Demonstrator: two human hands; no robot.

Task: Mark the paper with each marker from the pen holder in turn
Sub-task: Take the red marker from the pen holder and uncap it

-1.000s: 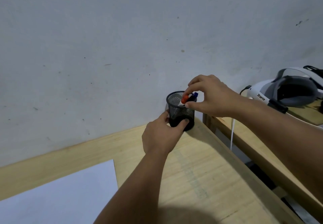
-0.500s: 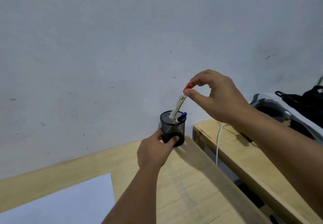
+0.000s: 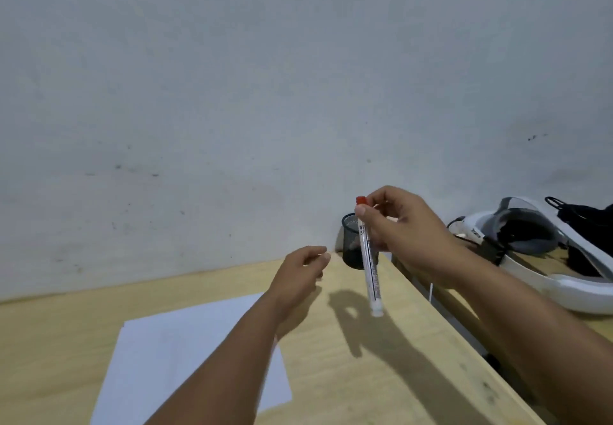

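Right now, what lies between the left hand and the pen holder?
Nothing: in the head view, only bare wooden table separates the left hand from the pen holder.

Right hand (image 3: 401, 225) raised, fingertips pinched; left hand (image 3: 300, 270) loosely curled.

One marker (image 3: 370, 265), one holder (image 3: 351, 242), one paper (image 3: 185, 358), two hands.

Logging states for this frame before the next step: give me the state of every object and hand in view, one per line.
White marker with red cap: capped, out of the holder, hanging near-vertical in the air.
Black mesh pen holder: upright at the table's far corner, not held.
White paper sheet: flat on the wooden table, no marks visible.
Right hand: fingers pinching the marker near its cap.
Left hand: loosely open, empty, above the table.
White headset: lying on the neighbouring surface.
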